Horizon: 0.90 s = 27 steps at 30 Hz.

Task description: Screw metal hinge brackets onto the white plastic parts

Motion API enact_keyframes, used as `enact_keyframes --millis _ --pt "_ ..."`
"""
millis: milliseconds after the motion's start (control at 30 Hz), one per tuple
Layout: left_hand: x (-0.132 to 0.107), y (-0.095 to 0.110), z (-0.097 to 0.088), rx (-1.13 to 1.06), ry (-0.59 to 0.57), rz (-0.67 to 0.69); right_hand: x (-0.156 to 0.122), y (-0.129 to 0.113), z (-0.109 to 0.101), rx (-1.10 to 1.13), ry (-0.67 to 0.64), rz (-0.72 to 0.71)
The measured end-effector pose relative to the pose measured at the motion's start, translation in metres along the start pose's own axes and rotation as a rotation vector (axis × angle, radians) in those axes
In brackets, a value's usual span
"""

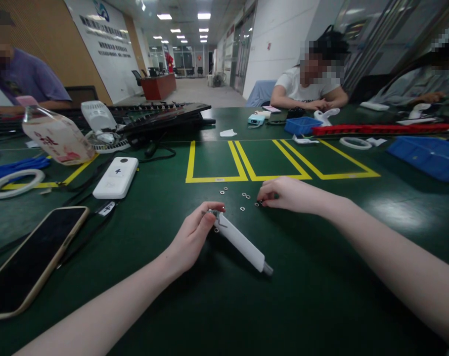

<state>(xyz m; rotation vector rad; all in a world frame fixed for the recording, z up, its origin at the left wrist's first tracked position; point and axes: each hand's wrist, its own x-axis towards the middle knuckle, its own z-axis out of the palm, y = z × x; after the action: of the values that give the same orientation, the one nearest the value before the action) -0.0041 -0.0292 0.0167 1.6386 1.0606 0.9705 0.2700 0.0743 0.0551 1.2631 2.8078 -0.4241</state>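
My left hand is closed around the metal end of a long white bar-shaped part. Its other end, with a short grey tip, points down to the right. Beyond it, several small metal rings, like washers or nuts, lie scattered on the dark green table. One small ring sits close beside my left fingers. My right hand is low over the table at the right of the rings, thumb and fingertips pinched together at a small dark piece. What exactly is between those fingertips is too small to make out.
Yellow tape boxes mark the table ahead. At left are a phone, a white power bank, a tape roll and a bottle. Blue bins stand at right. Other people sit around the table.
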Motion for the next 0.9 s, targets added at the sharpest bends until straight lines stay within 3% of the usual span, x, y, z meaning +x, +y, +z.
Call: enact_keyframes --millis 200,333,467,633,900 --pt "0.001 0.0 -0.001 0.008 0.001 0.005 0.003 -0.015 0.005 0.214 0.073 -0.035" --pt "0.001 -0.001 -0.001 0.005 0.0 -0.008 0.008 -0.027 0.019 0.334 0.228 -0.06" --pt "0.002 -0.002 0.0 -0.023 -0.013 -0.007 0.014 -0.032 0.039 0.124 0.421 -0.158" --pt "0.003 -0.001 0.0 -0.033 -0.018 -0.022 0.018 -0.03 0.051 -0.202 0.44 -0.346" --pt "0.003 -0.002 0.0 -0.018 -0.019 -0.023 0.017 -0.031 0.053 -0.218 0.451 -0.364"
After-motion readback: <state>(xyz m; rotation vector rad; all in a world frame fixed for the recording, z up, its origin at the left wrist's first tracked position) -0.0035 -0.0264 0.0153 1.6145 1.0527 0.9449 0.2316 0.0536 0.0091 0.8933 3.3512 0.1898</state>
